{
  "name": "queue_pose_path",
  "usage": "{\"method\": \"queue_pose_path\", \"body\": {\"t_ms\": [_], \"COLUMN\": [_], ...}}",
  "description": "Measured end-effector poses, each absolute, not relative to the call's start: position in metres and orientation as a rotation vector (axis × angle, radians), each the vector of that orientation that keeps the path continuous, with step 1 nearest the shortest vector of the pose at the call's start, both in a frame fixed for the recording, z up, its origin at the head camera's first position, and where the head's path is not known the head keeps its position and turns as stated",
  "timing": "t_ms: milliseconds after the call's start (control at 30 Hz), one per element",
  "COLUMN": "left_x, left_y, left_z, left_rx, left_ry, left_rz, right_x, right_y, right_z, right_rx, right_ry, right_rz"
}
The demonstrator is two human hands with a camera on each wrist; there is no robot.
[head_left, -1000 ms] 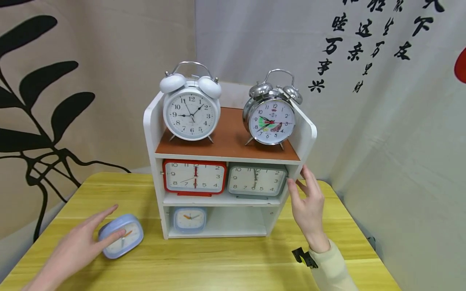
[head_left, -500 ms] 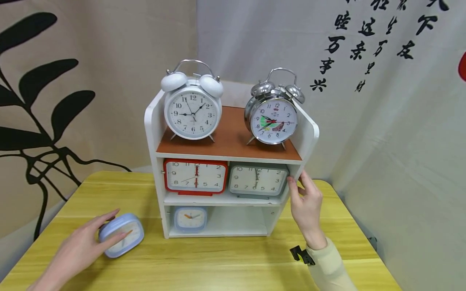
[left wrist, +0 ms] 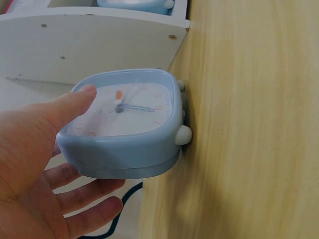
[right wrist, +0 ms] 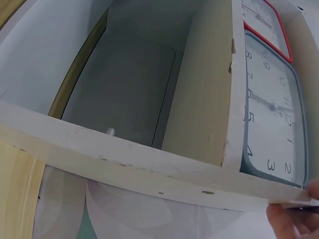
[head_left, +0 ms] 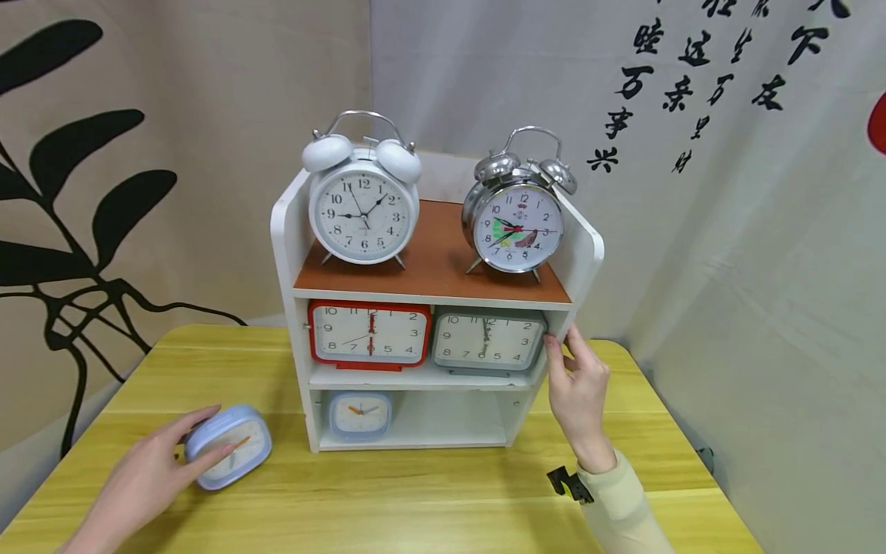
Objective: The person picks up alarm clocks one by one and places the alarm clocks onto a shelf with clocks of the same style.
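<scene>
My left hand grips a small light-blue alarm clock on the table left of the shelf. In the left wrist view the thumb lies over the edge of its face, and other fingers reach behind and under it. The clock's white feet are close to the tabletop. My right hand holds the right side panel of the white shelf, thumb at the front edge beside the grey-green clock. Only fingertips of that hand show in the right wrist view.
A white twin-bell clock and a silver one stand on the brown top. A red clock is beside the grey-green one. Another light-blue clock sits at the lower compartment's left. All stand on a yellow wooden table.
The left hand's fingers have closed round the light-blue clock. The right hand has moved slightly in, and its fingers have taken hold of the shelf's side panel.
</scene>
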State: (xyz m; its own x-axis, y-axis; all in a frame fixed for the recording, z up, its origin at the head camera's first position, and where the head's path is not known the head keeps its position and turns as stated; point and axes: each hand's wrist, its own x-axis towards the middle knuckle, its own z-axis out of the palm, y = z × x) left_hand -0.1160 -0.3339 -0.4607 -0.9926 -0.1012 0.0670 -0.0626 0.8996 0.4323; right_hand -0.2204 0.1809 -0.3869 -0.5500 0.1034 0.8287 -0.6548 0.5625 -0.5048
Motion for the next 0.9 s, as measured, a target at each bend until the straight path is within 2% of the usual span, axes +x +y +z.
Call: {"method": "queue_pose_path", "body": {"t_ms": [900], "left_x": [-0.110], "left_y": [-0.324], "left_z": [-0.465], "left_rx": [0.110], "left_ry": [-2.897], "left_rz": [-0.806], "right_x": [-0.219], "right_y": [0.180], "right_z": [-0.388], "right_rx": [0.456], "right_ry": [-1.925], "right_rz": [1.090]}}
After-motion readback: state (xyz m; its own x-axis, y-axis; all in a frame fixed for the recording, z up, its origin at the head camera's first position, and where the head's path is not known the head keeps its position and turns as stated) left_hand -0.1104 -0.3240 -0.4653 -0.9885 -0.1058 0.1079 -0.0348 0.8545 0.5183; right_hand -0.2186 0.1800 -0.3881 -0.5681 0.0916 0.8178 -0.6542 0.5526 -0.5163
